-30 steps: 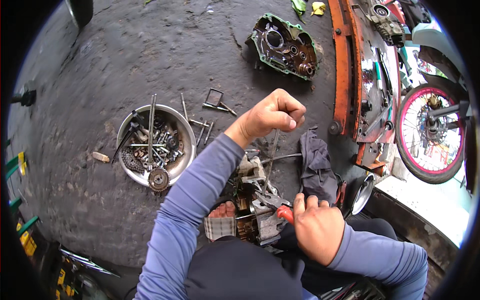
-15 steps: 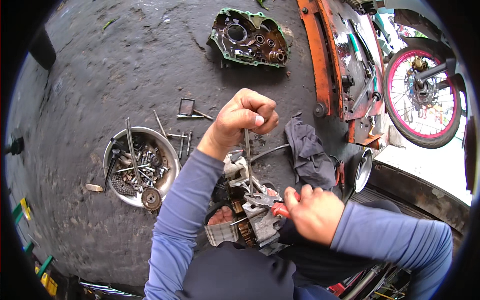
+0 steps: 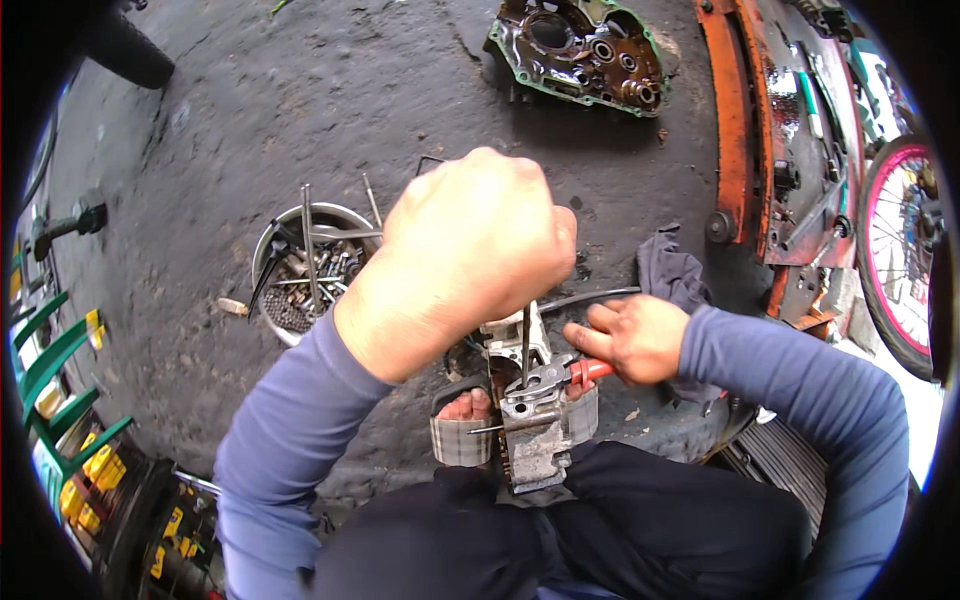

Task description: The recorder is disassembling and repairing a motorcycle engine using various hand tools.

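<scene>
My left hand [image 3: 470, 245] is closed in a fist, raised high over the work. From under it a thin metal rod [image 3: 526, 345] runs down to an engine casing [image 3: 535, 455]; the fist hides the rod's upper end. My right hand [image 3: 645, 340] grips red-handled pliers [image 3: 585, 371]. The pliers' steel jaws lie at the foot of the rod, against the casing. The casing stands between my sandalled feet, and a second thin rod [image 3: 487, 430] sticks out of its left side.
A metal bowl [image 3: 262, 240] of bolts, chain and gears stands left. Farther off lies an oily crankcase half [image 3: 575, 55] with a green gasket edge. At right are a dark cloth [image 3: 672, 268], an orange metal stand [image 3: 735, 130] with tools and a pink-rimmed wheel [image 3: 893, 260].
My left fist has risen toward the camera and turned its back to it. The pliers stay at the rod's foot. The whole view has shifted, with surroundings now farther right.
</scene>
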Available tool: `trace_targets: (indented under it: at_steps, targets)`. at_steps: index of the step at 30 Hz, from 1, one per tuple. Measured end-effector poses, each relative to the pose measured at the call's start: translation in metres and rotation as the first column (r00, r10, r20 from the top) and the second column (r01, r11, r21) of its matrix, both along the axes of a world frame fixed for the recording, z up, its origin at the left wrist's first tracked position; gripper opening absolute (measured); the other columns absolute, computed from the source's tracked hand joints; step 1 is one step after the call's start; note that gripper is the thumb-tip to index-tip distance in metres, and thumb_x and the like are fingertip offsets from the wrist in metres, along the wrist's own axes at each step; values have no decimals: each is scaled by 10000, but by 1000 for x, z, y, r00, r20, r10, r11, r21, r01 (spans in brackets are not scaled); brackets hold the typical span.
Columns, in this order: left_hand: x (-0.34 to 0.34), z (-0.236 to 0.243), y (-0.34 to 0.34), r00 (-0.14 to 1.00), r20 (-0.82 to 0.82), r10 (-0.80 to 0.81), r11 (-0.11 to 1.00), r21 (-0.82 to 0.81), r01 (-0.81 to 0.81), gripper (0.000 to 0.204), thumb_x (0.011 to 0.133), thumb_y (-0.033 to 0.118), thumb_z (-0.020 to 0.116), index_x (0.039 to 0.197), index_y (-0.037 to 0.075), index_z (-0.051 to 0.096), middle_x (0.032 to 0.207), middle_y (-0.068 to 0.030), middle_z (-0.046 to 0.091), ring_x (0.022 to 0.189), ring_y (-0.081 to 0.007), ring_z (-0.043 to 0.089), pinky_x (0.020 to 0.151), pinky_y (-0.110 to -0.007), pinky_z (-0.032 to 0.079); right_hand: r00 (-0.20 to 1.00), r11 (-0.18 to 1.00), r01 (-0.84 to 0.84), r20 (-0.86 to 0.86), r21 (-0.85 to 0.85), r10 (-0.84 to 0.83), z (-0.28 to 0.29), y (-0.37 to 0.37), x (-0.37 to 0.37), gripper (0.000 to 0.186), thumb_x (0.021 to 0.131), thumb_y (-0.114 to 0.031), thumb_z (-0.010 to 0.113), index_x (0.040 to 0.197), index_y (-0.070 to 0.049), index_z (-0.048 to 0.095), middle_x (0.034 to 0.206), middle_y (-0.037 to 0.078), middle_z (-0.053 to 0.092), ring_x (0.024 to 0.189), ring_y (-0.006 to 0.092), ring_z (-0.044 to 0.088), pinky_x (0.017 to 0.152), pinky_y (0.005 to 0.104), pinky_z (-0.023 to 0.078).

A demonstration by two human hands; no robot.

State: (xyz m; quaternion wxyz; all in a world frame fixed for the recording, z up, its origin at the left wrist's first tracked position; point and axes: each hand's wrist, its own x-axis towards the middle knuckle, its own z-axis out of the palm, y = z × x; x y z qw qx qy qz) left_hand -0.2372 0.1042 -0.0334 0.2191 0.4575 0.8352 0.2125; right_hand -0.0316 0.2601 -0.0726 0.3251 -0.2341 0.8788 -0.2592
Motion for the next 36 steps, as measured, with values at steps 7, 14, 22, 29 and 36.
trace_targets:
  at_steps: [7,14,22,29,36]
  targets:
    - [14,35,23,955,-262,-136,941,-337,41,186,768,162,634,640,50,711,683,-159,681,661,-309,711,592,-402,569,974,940,-49,-223,-337,-29,-74,5,-10,500,849,-229,611,1297,-25,525,991,137,599,895,323,632,780,426,525]
    - [-15,-12,-6,983,-98,-157,952,249,177,295,849,195,594,651,-21,558,602,-191,555,507,-333,555,545,-422,467,924,865,377,70,-331,-376,-1,0,31,607,767,-74,652,1334,47,471,1120,207,580,1047,390,588,937,458,482]
    - [-28,-19,2,919,230,-320,913,335,234,489,942,310,637,609,-15,486,510,-167,409,459,-310,417,484,-420,363,830,847,529,238,-46,-505,47,-6,44,528,825,-82,647,1299,91,495,1139,242,564,1000,417,604,896,456,491]
    - [-22,-2,-7,894,-336,-296,897,223,381,493,914,399,655,581,49,557,532,-153,525,585,-371,599,574,-485,476,870,882,467,147,60,-470,74,-10,43,542,832,-106,668,1310,91,506,1181,249,583,1047,408,599,923,454,474]
    - [-7,2,-9,920,-340,-195,927,243,286,367,908,251,676,610,52,594,581,-141,568,612,-355,616,572,-471,488,842,849,516,115,116,-527,76,-15,50,534,857,-167,697,1293,86,522,1176,240,592,1061,395,594,915,446,467]
